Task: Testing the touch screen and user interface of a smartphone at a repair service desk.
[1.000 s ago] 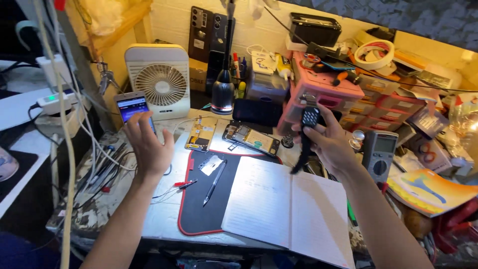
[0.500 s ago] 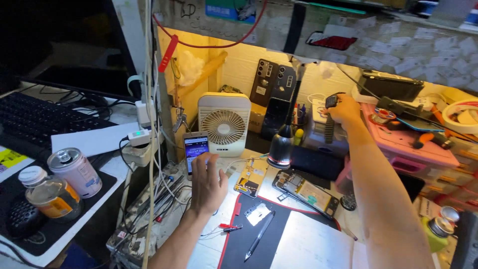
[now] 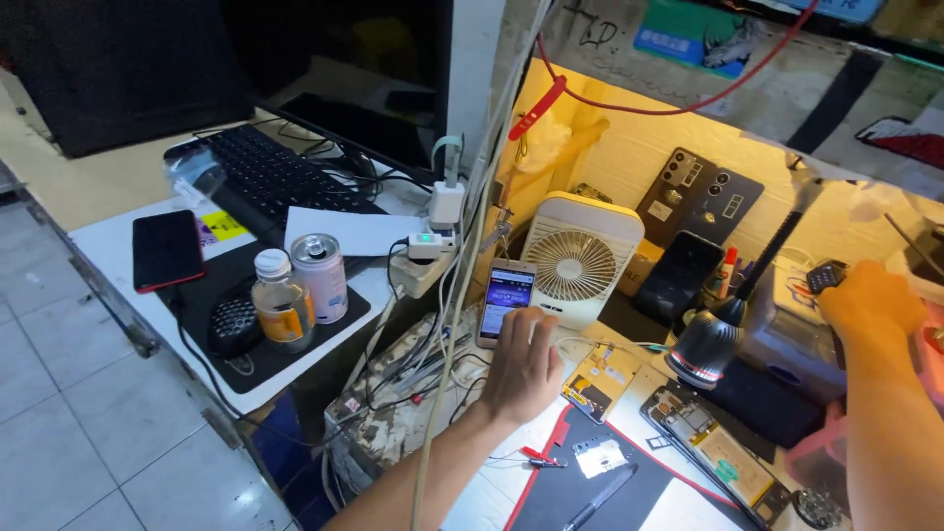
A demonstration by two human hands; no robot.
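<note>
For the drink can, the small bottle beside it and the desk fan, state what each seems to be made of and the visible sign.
Drink can: metal, probably aluminium, with a bright silvery top rim. Small bottle: clear glass or plastic, amber liquid showing through; white cap, likely plastic. Desk fan: cream plastic, matte moulded housing and slatted grille.

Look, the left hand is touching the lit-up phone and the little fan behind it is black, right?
Not quite. The head view shows the left hand at the lit phone, but the small fan behind it is white, not black.
</note>
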